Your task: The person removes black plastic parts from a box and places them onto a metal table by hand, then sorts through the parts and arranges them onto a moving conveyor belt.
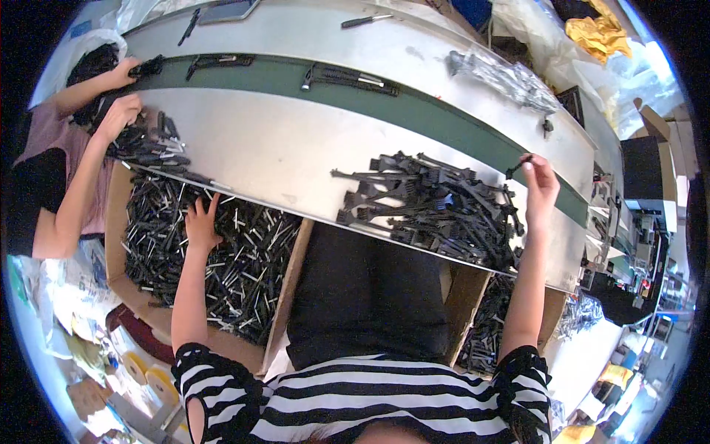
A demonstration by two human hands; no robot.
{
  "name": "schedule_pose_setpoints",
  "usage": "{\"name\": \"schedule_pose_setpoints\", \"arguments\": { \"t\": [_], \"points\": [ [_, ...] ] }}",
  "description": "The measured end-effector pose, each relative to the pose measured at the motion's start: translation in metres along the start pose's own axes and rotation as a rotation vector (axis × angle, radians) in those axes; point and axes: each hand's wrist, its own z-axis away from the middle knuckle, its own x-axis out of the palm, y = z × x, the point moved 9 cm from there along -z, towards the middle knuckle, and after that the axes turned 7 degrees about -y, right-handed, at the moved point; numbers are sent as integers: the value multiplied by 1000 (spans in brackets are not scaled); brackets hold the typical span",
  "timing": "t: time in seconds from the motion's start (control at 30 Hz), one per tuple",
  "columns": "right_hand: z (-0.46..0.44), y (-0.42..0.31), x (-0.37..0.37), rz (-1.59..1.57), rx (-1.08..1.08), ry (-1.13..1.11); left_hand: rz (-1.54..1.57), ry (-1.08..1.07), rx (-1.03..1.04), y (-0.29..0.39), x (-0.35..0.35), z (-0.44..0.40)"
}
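Your right grip [542,185], between two and three o'clock from the middle of your view, is pinched, thumb and fingertips together on a slim black piece [515,171] that looks like plastic. You have it at the near side of a long, flat green strip [458,129]; whether it touches the strip you cannot tell. Just off at eight to nine o'clock from that hand, a heap of long black pieces [444,211] with wide ends lies on your smooth silvery surface [274,140].

Your left grip [202,226], at nine o'clock, has its fingers spread apart over a brown cardboard box [155,314] filled with thin black-and-silver rods [251,259]. At four o'clock, beneath your right forearm, a second cardboard box [466,300] holds more dark pieces [488,333]. Toward ten o'clock, a co-worker's hands [118,118] are at another dark pile [148,140].
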Motion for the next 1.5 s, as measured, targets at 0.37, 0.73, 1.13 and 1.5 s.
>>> {"name": "schedule_pose_setpoints", "arguments": {
  "t": [0.37, 0.73, 1.13, 1.5],
  "points": [
    [-43, -78, 129, 720, -459, -424, -41, 18, -48, -1, 12, -2],
    [-71, -45, 201, 892, -514, -622, -57, 196, 79, 3, -3, 0],
    [-29, -42, 161, 241, 23, -1064, -93, 52, 99, 1, -7, -9],
    [-22, -51, 149, 693, -104, -885, -90, 155, 229, -3, 0, -10]
  ]
}}
